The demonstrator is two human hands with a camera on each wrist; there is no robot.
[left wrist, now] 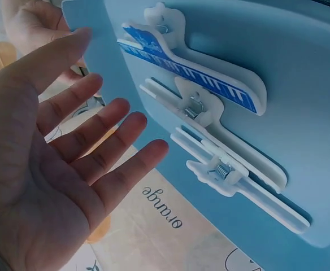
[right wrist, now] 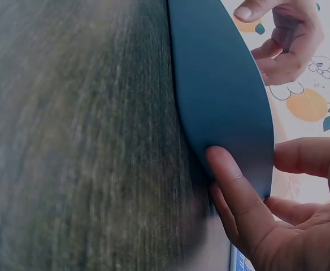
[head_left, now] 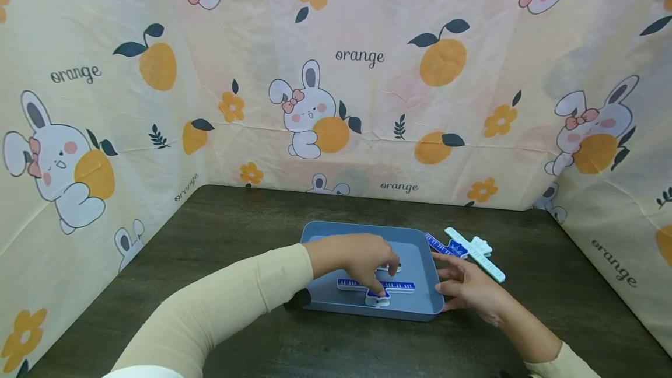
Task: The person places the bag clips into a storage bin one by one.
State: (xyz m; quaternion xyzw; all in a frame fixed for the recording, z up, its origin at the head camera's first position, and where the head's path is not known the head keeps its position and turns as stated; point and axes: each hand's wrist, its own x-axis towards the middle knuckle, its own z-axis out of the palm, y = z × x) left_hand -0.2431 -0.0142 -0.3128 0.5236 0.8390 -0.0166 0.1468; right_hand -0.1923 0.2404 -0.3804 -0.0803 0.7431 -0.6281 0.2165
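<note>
A blue-grey tray [head_left: 370, 310] stands on the table. Inside lie three ruler clips: a blue-and-white one [left wrist: 193, 76], a white one [left wrist: 247, 155] beside it, and another white one [left wrist: 272, 206] with its spring showing. My left hand [head_left: 362, 261] hovers over the tray, fingers spread and loosely bent, with nothing held; in the head view it hides part of the clips. At the tray's right wall, my right hand [head_left: 475, 290] rests its fingers on the rim and the outer side, as the right wrist view shows too.
Right of the tray, a blue ruler clip [head_left: 443, 246] and a pale mint ruler clip [head_left: 485, 261] lie on the dark wooden table [head_left: 220, 238], close together behind my right hand. A patterned cloth [head_left: 362, 104] with rabbits and oranges hangs round the table.
</note>
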